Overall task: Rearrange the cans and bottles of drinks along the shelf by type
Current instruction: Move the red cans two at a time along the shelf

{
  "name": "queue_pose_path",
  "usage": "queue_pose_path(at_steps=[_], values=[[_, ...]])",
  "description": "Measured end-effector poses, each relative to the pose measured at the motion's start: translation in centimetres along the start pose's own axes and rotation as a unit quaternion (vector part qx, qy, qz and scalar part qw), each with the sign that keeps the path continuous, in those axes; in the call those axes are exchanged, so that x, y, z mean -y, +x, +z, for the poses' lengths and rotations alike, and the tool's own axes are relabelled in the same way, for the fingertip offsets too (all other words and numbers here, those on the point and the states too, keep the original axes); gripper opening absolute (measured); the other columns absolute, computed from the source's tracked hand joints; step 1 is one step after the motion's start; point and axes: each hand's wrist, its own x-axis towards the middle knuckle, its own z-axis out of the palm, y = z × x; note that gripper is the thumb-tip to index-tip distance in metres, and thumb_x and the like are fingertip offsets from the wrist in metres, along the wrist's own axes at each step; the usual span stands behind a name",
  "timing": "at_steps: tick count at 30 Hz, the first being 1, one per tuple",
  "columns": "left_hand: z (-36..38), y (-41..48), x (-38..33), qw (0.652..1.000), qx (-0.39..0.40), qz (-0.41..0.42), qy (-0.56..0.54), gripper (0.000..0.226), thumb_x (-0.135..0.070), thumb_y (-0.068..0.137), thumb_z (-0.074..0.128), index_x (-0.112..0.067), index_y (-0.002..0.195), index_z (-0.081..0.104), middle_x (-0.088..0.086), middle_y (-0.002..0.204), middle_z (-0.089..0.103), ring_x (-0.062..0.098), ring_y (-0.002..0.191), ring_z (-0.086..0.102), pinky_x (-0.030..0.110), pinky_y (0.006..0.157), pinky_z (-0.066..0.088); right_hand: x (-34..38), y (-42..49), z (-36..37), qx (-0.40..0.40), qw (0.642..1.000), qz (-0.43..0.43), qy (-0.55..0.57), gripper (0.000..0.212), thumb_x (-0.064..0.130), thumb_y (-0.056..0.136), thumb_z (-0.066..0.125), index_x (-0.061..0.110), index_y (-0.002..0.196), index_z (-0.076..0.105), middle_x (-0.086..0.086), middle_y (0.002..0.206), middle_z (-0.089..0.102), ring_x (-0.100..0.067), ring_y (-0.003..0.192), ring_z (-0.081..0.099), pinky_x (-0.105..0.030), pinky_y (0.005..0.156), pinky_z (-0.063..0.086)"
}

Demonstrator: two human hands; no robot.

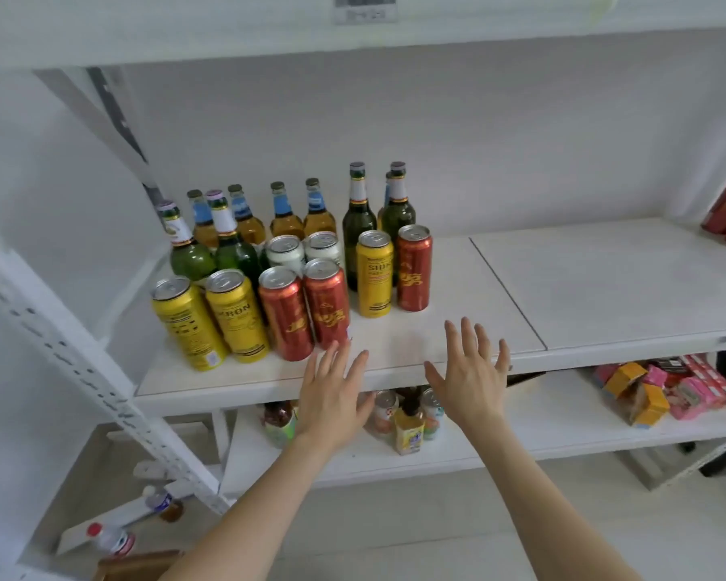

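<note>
While both hands hover spread wide and empty at the white shelf (395,371) edge, left hand (332,396) nearest the red cans (307,308) and right hand (470,379) over bare board, yellow cans (210,320), white cans (307,251) and glass bottles (286,215) cluster behind, mostly paired by type.

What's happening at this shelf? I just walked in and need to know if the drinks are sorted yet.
A person is sorting drinks on the shelf. Both hands are open and empty: the left hand reaches toward the red cans at the front, the right hand hovers over bare shelf. Yellow cans and red cans stand paired, but one yellow can and one red can stand apart, and green bottles are split.
</note>
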Motion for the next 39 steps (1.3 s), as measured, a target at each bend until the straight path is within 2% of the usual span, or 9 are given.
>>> queue_pose_path(at_steps=[9,16,20,22,26,28,30,36,39], values=[[-1.5,-2.8,9.1,0.995,-0.060,-0.081,-0.013,0.064,-0.044,0.083,0.069,-0.014,0.137,0.053,0.015,0.140,0.055,0.035,0.127,0.051,0.047,0.102,0.047,8.7,1.3,-0.8,0.011,0.997,-0.060,0.036,0.072,0.058,0.093,0.047,0.019,0.151,0.029,-0.007,0.160,0.029,-0.028,0.148,0.023,-0.056,0.117,0.015],[-0.6,-1.3,10.4,0.985,-0.057,-0.122,-0.112,0.067,-0.039,0.088,0.066,-0.008,0.143,0.043,0.014,0.142,0.050,0.033,0.128,0.050,0.042,0.096,0.051,11.6,4.1,0.7,-0.003,0.994,-0.079,0.075,0.068,0.058,0.093,0.047,0.017,0.145,0.039,-0.010,0.154,0.041,-0.031,0.142,0.036,-0.057,0.114,0.022],[0.1,0.2,10.3,0.965,-0.057,-0.154,-0.204,0.077,-0.035,0.088,0.069,-0.006,0.149,0.032,0.012,0.145,0.046,0.028,0.127,0.051,0.036,0.095,0.050,12.2,5.8,1.7,0.021,0.989,-0.094,0.114,0.071,0.061,0.090,0.045,0.018,0.147,0.036,-0.005,0.153,0.041,-0.028,0.140,0.038,-0.057,0.113,0.025],[0.6,1.0,10.2,0.947,-0.056,-0.174,-0.263,0.081,-0.034,0.087,0.070,-0.008,0.151,0.028,0.010,0.147,0.044,0.028,0.129,0.050,0.038,0.099,0.047,12.4,6.8,2.0,0.060,0.978,-0.097,0.174,0.074,0.060,0.088,0.052,0.019,0.147,0.035,-0.002,0.148,0.047,-0.027,0.136,0.042,-0.054,0.111,0.029],[1.3,2.4,10.3,0.904,-0.058,-0.216,-0.365,0.079,-0.034,0.086,0.072,-0.013,0.148,0.029,0.005,0.144,0.050,0.023,0.129,0.052,0.041,0.102,0.048,12.5,8.6,2.1,0.164,0.905,-0.073,0.387,0.073,0.044,0.084,0.072,0.016,0.142,0.039,-0.002,0.134,0.059,-0.024,0.120,0.055,-0.040,0.096,0.046],[1.4,3.1,10.1,0.884,-0.061,-0.240,-0.397,0.075,-0.033,0.085,0.074,-0.014,0.145,0.033,0.004,0.139,0.054,0.021,0.124,0.056,0.036,0.098,0.049,12.6,9.3,1.9,0.216,0.860,-0.037,0.460,0.070,0.037,0.083,0.077,0.015,0.140,0.043,0.000,0.130,0.060,-0.016,0.115,0.056,-0.026,0.088,0.043],[1.5,3.7,9.9,0.860,-0.066,-0.259,-0.434,0.073,-0.031,0.083,0.077,-0.016,0.143,0.036,0.001,0.136,0.057,0.018,0.120,0.058,0.029,0.094,0.047,12.6,9.8,2.2,0.247,0.822,-0.010,0.513,0.067,0.033,0.080,0.080,0.017,0.137,0.048,0.002,0.128,0.061,-0.015,0.114,0.056,-0.022,0.085,0.042],[1.4,5.2,9.6,0.798,-0.071,-0.303,-0.516,0.078,-0.025,0.079,0.082,-0.018,0.142,0.038,-0.009,0.123,0.056,0.010,0.110,0.055,0.025,0.093,0.042,12.1,10.4,3.2,0.275,0.748,0.026,0.603,0.064,0.023,0.070,0.088,0.023,0.126,0.056,0.002,0.121,0.066,-0.016,0.115,0.060,-0.028,0.086,0.051],[1.2,5.3,9.6,0.777,-0.073,-0.314,-0.540,0.078,-0.019,0.073,0.086,-0.019,0.137,0.041,-0.010,0.116,0.060,0.007,0.103,0.059,0.014,0.083,0.044,11.8,10.6,3.3,0.278,0.730,0.040,0.623,0.072,0.025,0.059,0.091,0.024,0.122,0.057,0.002,0.118,0.068,-0.017,0.114,0.062,-0.037,0.093,0.052]])
